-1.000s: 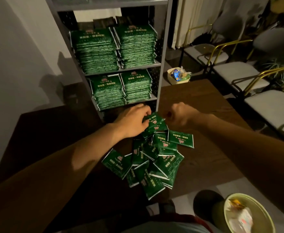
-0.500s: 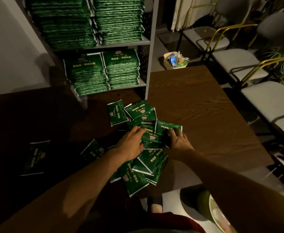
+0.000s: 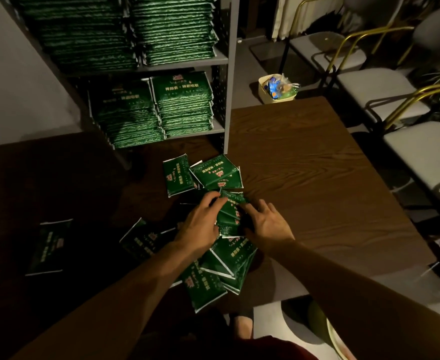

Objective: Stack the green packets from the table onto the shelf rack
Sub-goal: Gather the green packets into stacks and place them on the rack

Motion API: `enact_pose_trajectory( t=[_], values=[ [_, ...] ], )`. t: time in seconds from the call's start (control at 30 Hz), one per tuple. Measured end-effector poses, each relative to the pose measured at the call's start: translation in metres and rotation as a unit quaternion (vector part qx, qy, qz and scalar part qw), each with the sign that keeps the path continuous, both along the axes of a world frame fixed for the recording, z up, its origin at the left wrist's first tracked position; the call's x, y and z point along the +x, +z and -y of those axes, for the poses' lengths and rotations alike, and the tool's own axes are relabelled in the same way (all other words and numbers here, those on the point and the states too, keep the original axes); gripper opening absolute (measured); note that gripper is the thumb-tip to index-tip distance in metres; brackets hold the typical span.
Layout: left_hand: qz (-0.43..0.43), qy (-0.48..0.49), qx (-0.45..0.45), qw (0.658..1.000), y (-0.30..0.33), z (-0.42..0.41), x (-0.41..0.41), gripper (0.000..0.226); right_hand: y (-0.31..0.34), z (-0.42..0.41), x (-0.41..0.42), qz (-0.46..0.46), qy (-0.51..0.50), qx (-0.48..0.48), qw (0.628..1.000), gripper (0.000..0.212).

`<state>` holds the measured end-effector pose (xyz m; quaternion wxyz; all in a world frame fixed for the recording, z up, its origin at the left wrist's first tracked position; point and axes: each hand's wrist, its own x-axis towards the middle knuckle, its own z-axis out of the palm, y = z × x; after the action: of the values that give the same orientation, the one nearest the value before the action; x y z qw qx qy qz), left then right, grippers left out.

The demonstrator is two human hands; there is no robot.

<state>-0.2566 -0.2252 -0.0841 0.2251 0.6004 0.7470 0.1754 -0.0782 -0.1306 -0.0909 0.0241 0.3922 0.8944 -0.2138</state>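
head view room: bare brown wood-grain table [image 3: 317, 178] open to the right; grey metal shelf rack [image 3: 230, 74] post right behind the pile
packets: loose green foil packets [image 3: 215, 175] scattered mid-table
left hand [image 3: 200, 222]: fingers curled on small gathered packet stack [image 3: 230, 216]
right hand [image 3: 268, 224]: gripping its other side

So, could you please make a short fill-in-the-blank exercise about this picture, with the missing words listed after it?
1. Both hands, the left hand and the right hand, hold a small bundle of packets whose colour is ____.
2. The shelf rack stands on the ____.
3. One lone packet lies apart from the pile, on the person's ____ side.
4. The small bin on the floor stands beside the chairs, beyond the table's ____ edge.

Missing words: green; table; left; far
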Motion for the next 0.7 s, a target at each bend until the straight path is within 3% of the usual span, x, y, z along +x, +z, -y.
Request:
enact_pose_trajectory(
  t=[0.1,0.2,0.27,0.37,0.43,0.47,0.6,0.7],
  values=[
    [-0.028,-0.014,0.001,1.0,0.004,-0.005,-0.001,0.066,0.009,-0.004,-0.003,0.031,0.055,0.084,0.994,0.048],
    [-0.12,-0.019,0.047,0.992,0.017,-0.016,-0.005,0.052,0.02,-0.012,-0.009,0.002,0.095,0.137,0.986,0.045],
    [-0.073,0.012,0.06,0.995,0.026,-0.023,-0.01,0.039,0.027,-0.02,-0.012,-0.068,0.099,0.119,0.986,0.049],
    [0.068,0.103,0.049,0.991,0.039,-0.027,-0.02,0.025,0.04,-0.032,-0.016,-0.172,-0.072,-0.016,0.982,0.046],
    [0.1,0.166,0.071,0.979,0.046,-0.022,-0.028,0.023,0.039,-0.036,-0.018,-0.1,-0.088,-0.034,0.991,0.046],
    [0.113,0.189,0.071,0.973,0.048,-0.019,-0.031,0.025,0.036,-0.033,-0.016,-0.042,-0.036,-0.04,0.998,0.052],
    [0.122,0.196,0.065,0.971,0.041,-0.003,-0.04,0.03,0.016,-0.006,-0.011,0.117,0.192,-0.096,0.97,0.123],
    [0.118,0.182,0.053,0.975,0.035,0.01,-0.043,0.022,0.007,0.003,-0.003,0.156,0.233,-0.02,0.96,0.134]
  ],
)
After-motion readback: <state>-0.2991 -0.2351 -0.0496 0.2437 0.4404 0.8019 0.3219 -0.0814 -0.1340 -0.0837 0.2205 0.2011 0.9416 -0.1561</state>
